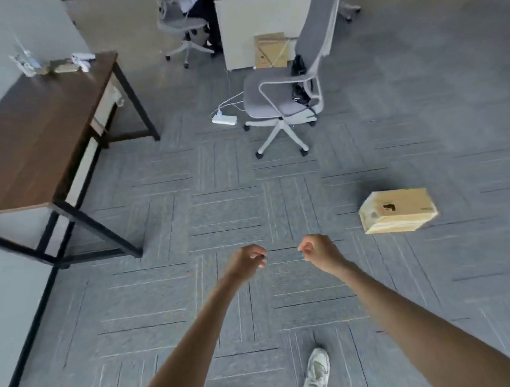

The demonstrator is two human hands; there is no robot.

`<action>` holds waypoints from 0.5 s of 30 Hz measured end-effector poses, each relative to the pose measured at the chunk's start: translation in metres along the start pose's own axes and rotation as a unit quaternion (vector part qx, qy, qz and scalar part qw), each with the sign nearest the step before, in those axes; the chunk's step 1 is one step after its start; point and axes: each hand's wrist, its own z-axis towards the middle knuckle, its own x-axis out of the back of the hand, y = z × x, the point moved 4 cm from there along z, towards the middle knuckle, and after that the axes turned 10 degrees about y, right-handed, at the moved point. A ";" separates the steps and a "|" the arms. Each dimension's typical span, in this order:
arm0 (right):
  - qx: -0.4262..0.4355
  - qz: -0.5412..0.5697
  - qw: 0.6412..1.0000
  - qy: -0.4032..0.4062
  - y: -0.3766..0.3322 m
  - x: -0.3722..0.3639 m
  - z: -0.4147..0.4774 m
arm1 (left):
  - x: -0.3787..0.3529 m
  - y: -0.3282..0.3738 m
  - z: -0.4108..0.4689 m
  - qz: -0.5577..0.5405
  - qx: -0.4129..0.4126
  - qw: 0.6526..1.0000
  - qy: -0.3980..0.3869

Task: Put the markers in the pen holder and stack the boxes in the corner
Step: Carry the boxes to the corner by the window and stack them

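Left hand (248, 259) and right hand (319, 250) hung loosely curled, seemingly empty; cardboard box (397, 210) lay on carpet (225, 212).

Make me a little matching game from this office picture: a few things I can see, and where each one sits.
Things:
1. cardboard box
2. white power strip
3. nearer grey chair
4. wooden desk

Places:
A. against the wall on the left
B. alone on the carpet, right of the hands
C. mid-floor, just right of the power strip
D. on the carpet, cables running from it

Pairs: 1-B, 2-D, 3-C, 4-A
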 end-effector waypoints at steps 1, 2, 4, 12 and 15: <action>-0.016 0.006 1.000 0.011 0.023 0.021 0.007 | -0.021 0.024 0.011 0.009 -0.013 1.000 -0.014; -0.029 0.014 0.999 0.025 0.043 0.042 0.013 | -0.041 0.047 0.022 0.021 -0.029 0.999 -0.025; -0.056 0.029 0.997 0.053 0.083 0.080 0.021 | -0.081 0.089 0.041 0.032 -0.050 0.997 -0.051; -0.178 0.078 0.970 0.145 0.219 0.204 0.039 | -0.228 0.225 0.106 0.054 -0.108 0.978 -0.168; -0.212 0.085 0.960 0.164 0.265 0.242 0.054 | -0.280 0.267 0.131 0.065 -0.123 0.970 -0.197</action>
